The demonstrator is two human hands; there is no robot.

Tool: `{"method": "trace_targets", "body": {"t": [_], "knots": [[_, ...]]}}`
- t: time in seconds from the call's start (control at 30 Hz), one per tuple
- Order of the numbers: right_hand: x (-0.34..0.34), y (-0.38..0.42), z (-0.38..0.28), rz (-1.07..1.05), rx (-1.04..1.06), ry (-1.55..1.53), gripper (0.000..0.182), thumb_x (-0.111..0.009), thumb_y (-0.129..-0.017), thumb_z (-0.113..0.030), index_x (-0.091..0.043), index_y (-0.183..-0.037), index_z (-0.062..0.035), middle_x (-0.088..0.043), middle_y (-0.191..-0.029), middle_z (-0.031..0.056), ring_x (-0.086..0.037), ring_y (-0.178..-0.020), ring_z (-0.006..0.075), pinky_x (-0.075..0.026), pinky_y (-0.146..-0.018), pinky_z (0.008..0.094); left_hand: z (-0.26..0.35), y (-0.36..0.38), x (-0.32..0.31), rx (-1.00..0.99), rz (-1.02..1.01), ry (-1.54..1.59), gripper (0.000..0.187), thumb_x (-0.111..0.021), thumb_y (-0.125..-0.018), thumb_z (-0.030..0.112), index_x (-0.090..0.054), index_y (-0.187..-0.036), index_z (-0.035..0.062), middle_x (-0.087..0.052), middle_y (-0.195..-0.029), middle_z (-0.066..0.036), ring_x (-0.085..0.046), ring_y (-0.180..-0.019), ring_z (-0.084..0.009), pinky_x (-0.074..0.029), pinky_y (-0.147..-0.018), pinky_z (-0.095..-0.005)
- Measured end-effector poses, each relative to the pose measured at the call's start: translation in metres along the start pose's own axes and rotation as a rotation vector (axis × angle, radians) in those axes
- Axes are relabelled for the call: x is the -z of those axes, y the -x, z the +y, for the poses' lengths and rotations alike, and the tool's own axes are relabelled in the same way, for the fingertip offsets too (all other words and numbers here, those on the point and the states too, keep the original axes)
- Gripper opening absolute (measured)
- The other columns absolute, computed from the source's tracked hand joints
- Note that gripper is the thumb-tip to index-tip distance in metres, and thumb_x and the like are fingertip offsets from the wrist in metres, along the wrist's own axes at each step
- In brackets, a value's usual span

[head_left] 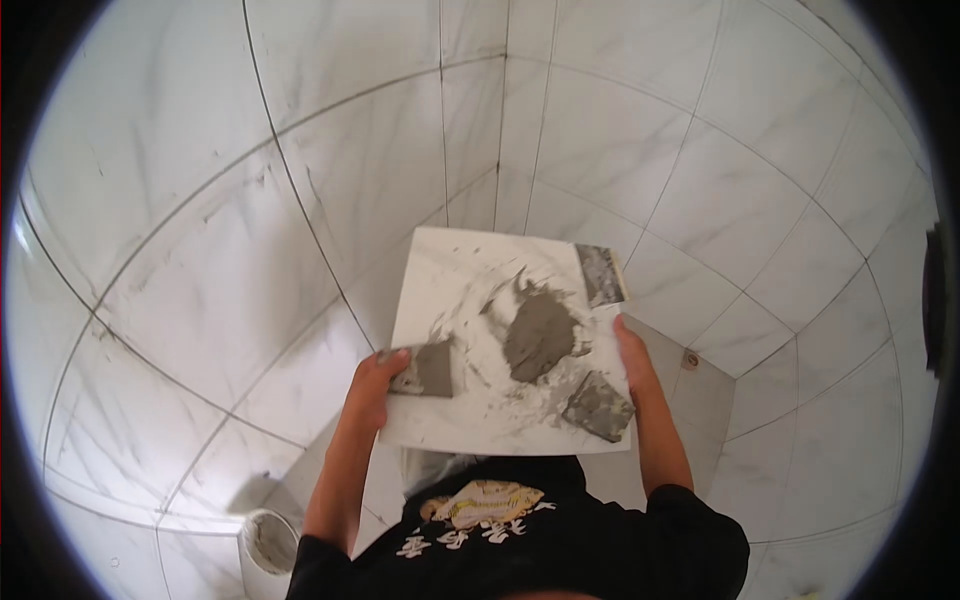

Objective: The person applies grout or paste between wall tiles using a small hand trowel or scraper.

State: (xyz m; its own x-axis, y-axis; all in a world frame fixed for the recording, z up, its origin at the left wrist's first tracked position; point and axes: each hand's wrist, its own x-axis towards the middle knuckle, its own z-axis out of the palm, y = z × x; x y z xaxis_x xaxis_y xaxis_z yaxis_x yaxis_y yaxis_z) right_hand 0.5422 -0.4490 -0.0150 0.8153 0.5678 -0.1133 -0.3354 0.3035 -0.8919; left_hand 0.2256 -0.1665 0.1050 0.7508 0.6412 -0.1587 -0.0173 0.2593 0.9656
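Observation:
In front of my body I hold a white square board (440, 270), possibly a tile, tilted toward me. A wet grey heap of mortar (541, 338) sits near its middle, with smears around it. My left hand (378, 385) is closed on the board's left edge, its thumb over a flat grey square piece (430, 370) coated with mortar. My right hand (632, 352) grips the right edge; its fingers are hidden beneath. Close to that hand lie two more flat mortar-stained pieces, one at the upper right corner (599, 275) and one at the lower right (600, 407).
Marble-look tiled walls (370, 150) meet in a corner ahead, with dark joint lines. A round bucket (271, 542) with a mortar-smeared inside stands at the lower left. On the floor (690, 420) at right is a small round fitting (691, 360). A dark object (934, 300) borders the far right.

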Motion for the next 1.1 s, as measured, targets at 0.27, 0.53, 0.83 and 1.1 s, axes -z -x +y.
{"method": "trace_targets", "body": {"t": [0.27,0.53,0.83,1.1], "knots": [[-0.011,-0.024,-0.028,-0.037,-0.148,-0.068,0.049,-0.048,-0.104,-0.042,-0.064,-0.118,0.0016,-0.069,-0.109,0.0107,-0.067,-0.093,0.0188,-0.054,-0.084,0.0342,-0.004,-0.025,0.005,0.088,-0.047,-0.092,0.033,-0.065,-0.093,0.021,-0.065,-0.114,-0.0039,-0.071,-0.102,-0.01,-0.066,-0.092,-0.019,-0.051,-0.087,-0.0331],[-0.013,-0.012,-0.062,0.074,-0.125,0.139,0.056,-0.048,-0.103,-0.047,-0.064,-0.118,0.0054,-0.068,-0.109,0.0145,-0.065,-0.094,0.0192,-0.051,-0.084,0.0339,-0.015,-0.041,0.004,0.136,-0.083,0.071,0.037,-0.06,-0.097,0.024,-0.062,-0.12,-0.0047,-0.068,-0.114,-0.012,-0.064,-0.104,-0.0215,-0.049,-0.094,-0.034],[-0.01,-0.014,-0.062,0.07,-0.09,0.163,0.056,-0.05,-0.103,-0.047,-0.063,-0.12,0.0046,-0.068,-0.109,0.014,-0.066,-0.091,0.0181,-0.054,-0.08,0.0327,-0.015,-0.041,0.0,0.168,-0.077,0.098,0.039,-0.059,-0.098,0.023,-0.059,-0.124,-0.0065,-0.066,-0.118,-0.014,-0.064,-0.106,-0.024,-0.05,-0.095,-0.0362],[-0.024,-0.002,-0.079,0.096,-0.113,0.141,0.061,-0.047,-0.103,-0.048,-0.063,-0.119,0.008,-0.067,-0.112,0.0175,-0.064,-0.098,0.0214,-0.05,-0.088,0.0341,-0.016,-0.037,0.004,0.159,-0.075,0.082,0.042,-0.06,-0.098,0.025,-0.058,-0.126,-0.0069,-0.066,-0.12,-0.014,-0.064,-0.108,-0.0239,-0.049,-0.096,-0.0371]]}}
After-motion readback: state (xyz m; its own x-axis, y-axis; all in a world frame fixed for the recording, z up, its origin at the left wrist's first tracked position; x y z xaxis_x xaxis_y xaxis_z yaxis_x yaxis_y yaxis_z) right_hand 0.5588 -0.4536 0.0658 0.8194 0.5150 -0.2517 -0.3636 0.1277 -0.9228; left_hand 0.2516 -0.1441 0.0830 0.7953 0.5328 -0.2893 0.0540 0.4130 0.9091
